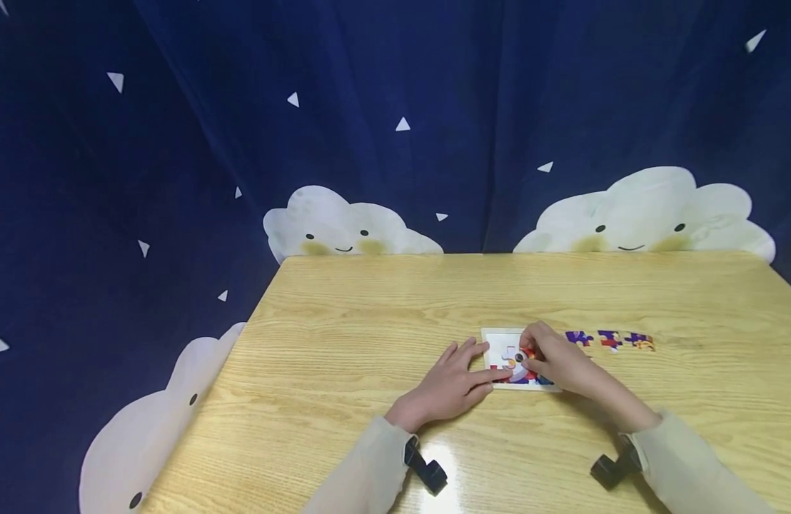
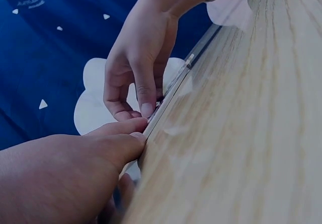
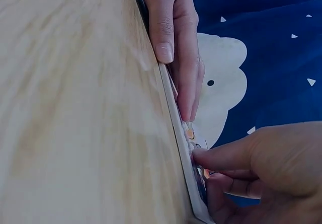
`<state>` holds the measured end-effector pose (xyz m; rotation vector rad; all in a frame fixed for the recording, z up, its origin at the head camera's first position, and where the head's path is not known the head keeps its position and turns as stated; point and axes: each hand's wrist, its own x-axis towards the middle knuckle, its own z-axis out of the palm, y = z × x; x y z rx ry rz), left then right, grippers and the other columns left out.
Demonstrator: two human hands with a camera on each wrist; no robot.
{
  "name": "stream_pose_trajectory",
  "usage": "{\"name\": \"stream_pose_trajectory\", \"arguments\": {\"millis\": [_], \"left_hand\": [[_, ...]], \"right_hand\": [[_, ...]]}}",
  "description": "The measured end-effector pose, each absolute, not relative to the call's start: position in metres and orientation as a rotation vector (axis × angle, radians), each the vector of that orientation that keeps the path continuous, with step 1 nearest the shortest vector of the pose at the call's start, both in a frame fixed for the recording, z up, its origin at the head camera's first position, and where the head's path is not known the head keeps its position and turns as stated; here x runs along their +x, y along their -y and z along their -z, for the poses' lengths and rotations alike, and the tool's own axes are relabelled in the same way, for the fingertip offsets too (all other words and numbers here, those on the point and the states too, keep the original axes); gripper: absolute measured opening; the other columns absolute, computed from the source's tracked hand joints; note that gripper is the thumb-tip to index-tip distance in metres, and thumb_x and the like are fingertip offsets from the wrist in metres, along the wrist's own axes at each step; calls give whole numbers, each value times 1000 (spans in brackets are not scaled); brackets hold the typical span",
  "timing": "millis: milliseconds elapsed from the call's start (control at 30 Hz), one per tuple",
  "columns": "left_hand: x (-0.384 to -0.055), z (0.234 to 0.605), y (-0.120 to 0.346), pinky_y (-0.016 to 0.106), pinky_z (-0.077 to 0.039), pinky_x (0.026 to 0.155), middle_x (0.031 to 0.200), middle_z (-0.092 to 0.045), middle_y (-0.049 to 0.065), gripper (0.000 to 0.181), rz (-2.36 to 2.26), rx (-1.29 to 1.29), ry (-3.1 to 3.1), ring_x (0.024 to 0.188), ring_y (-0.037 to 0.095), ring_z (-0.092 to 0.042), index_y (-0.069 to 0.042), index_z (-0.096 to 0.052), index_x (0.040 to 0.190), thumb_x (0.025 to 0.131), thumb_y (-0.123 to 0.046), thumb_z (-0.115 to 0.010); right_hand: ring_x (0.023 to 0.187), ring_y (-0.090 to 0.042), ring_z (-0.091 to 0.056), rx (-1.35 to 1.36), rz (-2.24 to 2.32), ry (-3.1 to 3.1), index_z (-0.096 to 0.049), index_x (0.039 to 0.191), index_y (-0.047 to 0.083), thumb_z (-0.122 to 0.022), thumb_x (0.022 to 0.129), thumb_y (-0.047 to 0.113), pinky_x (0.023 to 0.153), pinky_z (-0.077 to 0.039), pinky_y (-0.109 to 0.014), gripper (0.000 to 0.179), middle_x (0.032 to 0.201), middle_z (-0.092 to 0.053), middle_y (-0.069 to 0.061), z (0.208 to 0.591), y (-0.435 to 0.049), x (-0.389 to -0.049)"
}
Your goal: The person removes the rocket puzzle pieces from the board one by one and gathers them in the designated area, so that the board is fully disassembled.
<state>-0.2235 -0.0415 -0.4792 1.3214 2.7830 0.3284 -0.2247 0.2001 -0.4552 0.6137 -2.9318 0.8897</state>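
Note:
A small jigsaw puzzle in a white tray (image 1: 503, 340) lies on the wooden table, its lower part filled with coloured pieces. My left hand (image 1: 452, 382) rests on the tray's left side with fingers extended, the index finger reaching onto the pieces. From the right, my right hand (image 1: 562, 359) pinches a puzzle piece (image 1: 519, 358) between thumb and fingers, down at the tray's surface. The right wrist view shows the right thumb (image 3: 221, 156) low against the tray's edge (image 3: 176, 118). The right fingers hide part of the piece.
Several loose puzzle pieces (image 1: 609, 339) lie in a row right of the tray, partly behind the right hand. The wooden table (image 1: 344, 321) extends around it. A dark blue curtain (image 1: 383, 64) with white clouds and triangles hangs behind and to the left.

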Motion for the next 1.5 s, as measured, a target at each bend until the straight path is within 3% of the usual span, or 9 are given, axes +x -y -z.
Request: {"name": "stream_pose_trajectory", "arguments": {"millis": [367, 733, 900, 1033, 1333, 1500], "left_hand": [[-222, 479, 41, 50, -18, 124, 163, -25, 5, 40, -329, 1310, -2775, 154, 28, -17, -50, -37, 145, 107, -41, -31], [-222, 479, 40, 49, -18, 124, 162, -26, 5, 40, -314, 1322, -2786, 153, 29, -17, -49, -39, 145, 107, -40, -31], [-222, 479, 40, 49, -19, 124, 162, -26, 5, 40, -312, 1319, -2790, 153, 29, -17, -48, -40, 145, 107, -40, -32], [-221, 478, 40, 50, -19, 124, 162, -26, 5, 40, -315, 1316, -2786, 153, 29, -17, -48, -40, 145, 107, -40, -32], [-221, 477, 40, 51, -20, 123, 162, -27, 5, 40, -301, 1322, -2798, 153, 30, -18, -49, -40, 145, 106, -40, -32], [-221, 477, 39, 51, -21, 123, 161, -28, 6, 40, -273, 1337, -2816, 153, 30, -20, -48, -40, 145, 107, -39, -31]], "right_hand": [[71, -3, -41, 682, -904, 2766, -53, 95, 4, -74, 81, -4, 57, -38, -20, 26, 85, -49, -2, 466, -200, -219], [74, -4, -52, 693, -922, 2603, -54, 92, 10, -73, 76, -12, 61, -47, -20, 33, 86, -53, 1, 471, -201, -208], [73, 0, -48, 678, -947, 2564, -55, 89, 12, -71, 78, -14, 59, -45, -19, 32, 84, -54, 2, 473, -201, -207], [76, 0, -53, 624, -985, 2570, -59, 91, 11, -69, 79, -16, 63, -50, -19, 31, 86, -60, 2, 475, -201, -208], [73, 3, -50, 477, -1070, 2634, -64, 93, 11, -67, 86, -5, 63, -47, -17, 17, 88, -65, -11, 475, -204, -213], [74, 3, -51, 516, -1065, 2617, -63, 91, 10, -67, 83, -11, 64, -49, -17, 23, 85, -63, -4, 473, -204, -213]]}}
